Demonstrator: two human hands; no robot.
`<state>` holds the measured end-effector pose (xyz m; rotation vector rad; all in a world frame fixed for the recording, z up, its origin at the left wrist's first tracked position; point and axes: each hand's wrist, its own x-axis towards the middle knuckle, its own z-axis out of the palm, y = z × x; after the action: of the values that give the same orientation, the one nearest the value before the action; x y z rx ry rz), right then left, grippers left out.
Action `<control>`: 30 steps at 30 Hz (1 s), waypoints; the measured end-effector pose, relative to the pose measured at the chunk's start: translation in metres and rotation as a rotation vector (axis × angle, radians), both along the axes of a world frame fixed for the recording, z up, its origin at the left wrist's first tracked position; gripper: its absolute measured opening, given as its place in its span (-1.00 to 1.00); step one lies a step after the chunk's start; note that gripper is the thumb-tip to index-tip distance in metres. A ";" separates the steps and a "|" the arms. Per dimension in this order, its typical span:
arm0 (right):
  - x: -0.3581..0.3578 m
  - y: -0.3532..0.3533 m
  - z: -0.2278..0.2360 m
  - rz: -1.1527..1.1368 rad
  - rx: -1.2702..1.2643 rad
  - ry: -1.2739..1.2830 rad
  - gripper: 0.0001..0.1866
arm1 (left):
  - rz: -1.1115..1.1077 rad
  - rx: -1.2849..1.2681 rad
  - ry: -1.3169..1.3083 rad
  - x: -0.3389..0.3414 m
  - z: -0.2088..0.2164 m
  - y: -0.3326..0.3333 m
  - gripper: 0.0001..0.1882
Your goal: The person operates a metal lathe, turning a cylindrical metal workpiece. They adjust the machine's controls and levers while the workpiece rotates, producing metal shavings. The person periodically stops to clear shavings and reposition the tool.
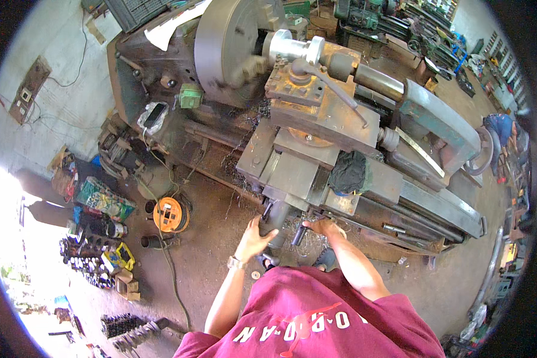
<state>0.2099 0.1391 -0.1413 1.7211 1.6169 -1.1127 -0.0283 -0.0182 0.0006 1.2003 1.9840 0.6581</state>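
Grey metal handwheel (277, 219) before the lathe carriage (289, 179) meets the left hand (255, 236), loosely spread; the right hand (323, 227) curls onto a dark handle (299, 234) (apparently for leverage).

Workpiece (283, 46) between chuck (224, 45) and tailstock (441, 122)

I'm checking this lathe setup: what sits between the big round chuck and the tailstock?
The head view shows a shiny metal workpiece, then a thick cylindrical shaft.
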 end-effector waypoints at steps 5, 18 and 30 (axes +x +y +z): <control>0.005 0.007 -0.026 0.220 0.091 0.203 0.06 | 0.036 -0.053 0.022 0.009 0.009 0.008 0.27; 0.089 -0.005 0.048 0.014 -0.150 0.250 0.22 | 0.033 -0.152 0.137 0.017 0.018 0.016 0.17; 0.087 -0.003 0.023 0.022 0.013 0.471 -0.09 | 0.079 -0.154 0.160 0.021 0.011 0.016 0.06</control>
<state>0.2966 0.1358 -0.1179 1.5160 1.9089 -1.5858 -0.0076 -0.0025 0.0118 1.1168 2.1816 0.4500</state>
